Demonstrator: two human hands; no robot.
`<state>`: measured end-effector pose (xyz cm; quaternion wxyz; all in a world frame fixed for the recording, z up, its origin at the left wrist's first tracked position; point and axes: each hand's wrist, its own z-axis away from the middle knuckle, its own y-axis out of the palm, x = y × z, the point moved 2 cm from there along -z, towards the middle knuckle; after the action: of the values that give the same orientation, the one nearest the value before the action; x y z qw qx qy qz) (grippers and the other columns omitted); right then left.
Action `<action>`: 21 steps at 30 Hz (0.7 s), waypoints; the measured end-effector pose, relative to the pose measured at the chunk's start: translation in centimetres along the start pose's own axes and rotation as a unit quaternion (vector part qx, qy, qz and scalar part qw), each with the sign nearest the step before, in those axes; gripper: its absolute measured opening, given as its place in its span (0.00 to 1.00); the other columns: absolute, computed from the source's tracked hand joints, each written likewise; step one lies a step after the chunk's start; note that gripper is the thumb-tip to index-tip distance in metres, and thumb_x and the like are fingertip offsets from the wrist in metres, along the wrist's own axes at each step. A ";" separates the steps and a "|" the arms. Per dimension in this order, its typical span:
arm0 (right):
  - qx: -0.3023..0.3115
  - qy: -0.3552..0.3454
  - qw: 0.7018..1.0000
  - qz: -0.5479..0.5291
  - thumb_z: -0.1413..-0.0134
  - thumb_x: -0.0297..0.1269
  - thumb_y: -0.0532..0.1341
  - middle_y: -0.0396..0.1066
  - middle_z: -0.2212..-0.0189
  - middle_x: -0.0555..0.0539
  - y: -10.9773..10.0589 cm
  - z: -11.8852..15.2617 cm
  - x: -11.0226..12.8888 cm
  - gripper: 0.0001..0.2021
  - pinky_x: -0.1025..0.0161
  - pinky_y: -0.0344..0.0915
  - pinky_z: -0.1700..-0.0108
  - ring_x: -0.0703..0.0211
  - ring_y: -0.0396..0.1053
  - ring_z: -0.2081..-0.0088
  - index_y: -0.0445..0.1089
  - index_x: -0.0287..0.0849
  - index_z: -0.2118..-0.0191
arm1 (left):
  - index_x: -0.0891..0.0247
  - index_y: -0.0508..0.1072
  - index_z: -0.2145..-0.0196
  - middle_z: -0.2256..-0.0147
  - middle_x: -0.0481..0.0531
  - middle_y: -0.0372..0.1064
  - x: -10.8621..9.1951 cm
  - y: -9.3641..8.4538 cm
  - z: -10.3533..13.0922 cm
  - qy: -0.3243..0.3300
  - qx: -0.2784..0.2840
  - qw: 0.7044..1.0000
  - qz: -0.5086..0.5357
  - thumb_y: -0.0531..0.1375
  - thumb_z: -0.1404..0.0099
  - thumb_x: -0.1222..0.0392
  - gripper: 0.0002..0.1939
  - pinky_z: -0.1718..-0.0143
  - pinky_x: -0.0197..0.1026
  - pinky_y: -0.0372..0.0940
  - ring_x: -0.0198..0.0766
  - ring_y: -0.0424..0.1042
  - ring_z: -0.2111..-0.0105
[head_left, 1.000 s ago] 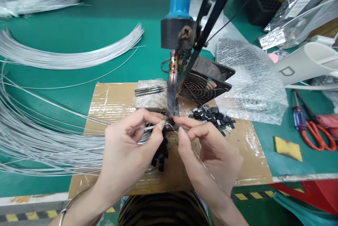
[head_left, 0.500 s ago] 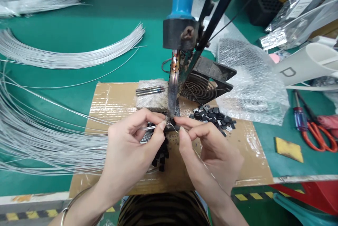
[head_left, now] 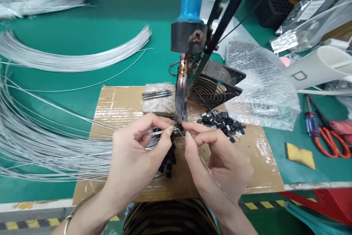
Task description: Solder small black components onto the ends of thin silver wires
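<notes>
My left hand (head_left: pixel 140 150) pinches the end of a thin grey cable (head_left: pixel 155 132) between thumb and fingers, just under the tip of a blue-handled soldering iron (head_left: pixel 180 99) held upright in a black stand. My right hand (head_left: pixel 217 161) is closed on a thin silvery wire (head_left: pixel 202 158), which runs back over its palm and wrist. Both sets of fingertips nearly meet at the iron's tip. Exactly what touches the tip is too small to tell. Black connector pieces (head_left: pixel 168 160) on the cable ends lie partly hidden beneath my left hand.
Many grey cables (head_left: pixel 55 150) spread at the left, with another bundle (head_left: pixel 82 61) behind. Cardboard (head_left: pixel 264 161) covers the bench front. Around the iron are a fan (head_left: pixel 211 90), a wrapped block (head_left: pixel 158 106) and loose black pieces (head_left: pixel 222 121). Scissors (head_left: pixel 331 143) and a yellow sponge (head_left: pixel 300 155) lie right.
My right thumb and the wire over my right hand have shifted slightly left. My left hand stays in nearly the same place.
</notes>
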<state>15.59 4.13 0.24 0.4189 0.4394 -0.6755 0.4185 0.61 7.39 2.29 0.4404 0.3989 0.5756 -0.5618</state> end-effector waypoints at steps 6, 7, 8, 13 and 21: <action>-0.005 -0.016 1.000 0.010 0.41 0.20 0.68 0.83 0.53 0.50 -0.1 0.0 0.2 0.11 0.65 0.75 0.47 0.60 0.83 0.53 0.73 0.44 0.64 | 0.58 0.79 0.70 0.67 0.42 0.81 0.0 0.0 0.0 0.008 0.002 1.000 0.005 0.66 0.37 0.69 0.08 0.67 0.24 0.71 0.27 0.79 0.68; -0.004 -0.014 1.000 0.010 0.41 0.20 0.68 0.83 0.53 0.50 -0.1 0.0 0.2 0.11 0.65 0.75 0.47 0.60 0.83 0.52 0.73 0.44 0.64 | 0.57 0.79 0.70 0.67 0.42 0.81 0.0 0.0 0.0 0.006 0.001 1.000 0.004 0.65 0.37 0.69 0.08 0.66 0.24 0.71 0.27 0.79 0.68; -0.004 -0.013 1.000 0.011 0.41 0.20 0.68 0.83 0.53 0.50 -0.1 0.0 0.2 0.11 0.65 0.75 0.47 0.60 0.83 0.52 0.73 0.44 0.64 | 0.57 0.79 0.70 0.67 0.41 0.81 0.0 0.0 0.0 0.004 0.001 1.000 0.001 0.65 0.37 0.69 0.08 0.66 0.24 0.71 0.27 0.79 0.68; -0.002 -0.011 1.000 0.013 0.41 0.20 0.67 0.84 0.54 0.50 -0.1 0.0 0.2 0.11 0.64 0.75 0.47 0.60 0.83 0.53 0.72 0.45 0.64 | 0.58 0.79 0.71 0.68 0.43 0.81 0.0 0.1 -0.2 -0.008 0.005 1.000 -0.005 0.66 0.37 0.68 0.07 0.68 0.26 0.70 0.29 0.78 0.69; -0.006 -0.013 1.000 0.021 0.40 0.21 0.67 0.84 0.55 0.49 -0.1 0.0 0.1 0.11 0.61 0.77 0.50 0.58 0.83 0.55 0.72 0.46 0.64 | 0.59 0.79 0.71 0.68 0.44 0.81 -0.1 0.0 -0.2 -0.002 0.010 1.000 -0.002 0.66 0.37 0.68 0.07 0.67 0.27 0.71 0.30 0.78 0.69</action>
<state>15.65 4.13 0.33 0.4040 0.4282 -0.6926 0.4168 0.65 7.62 2.32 0.4365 0.4006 0.5702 -0.5691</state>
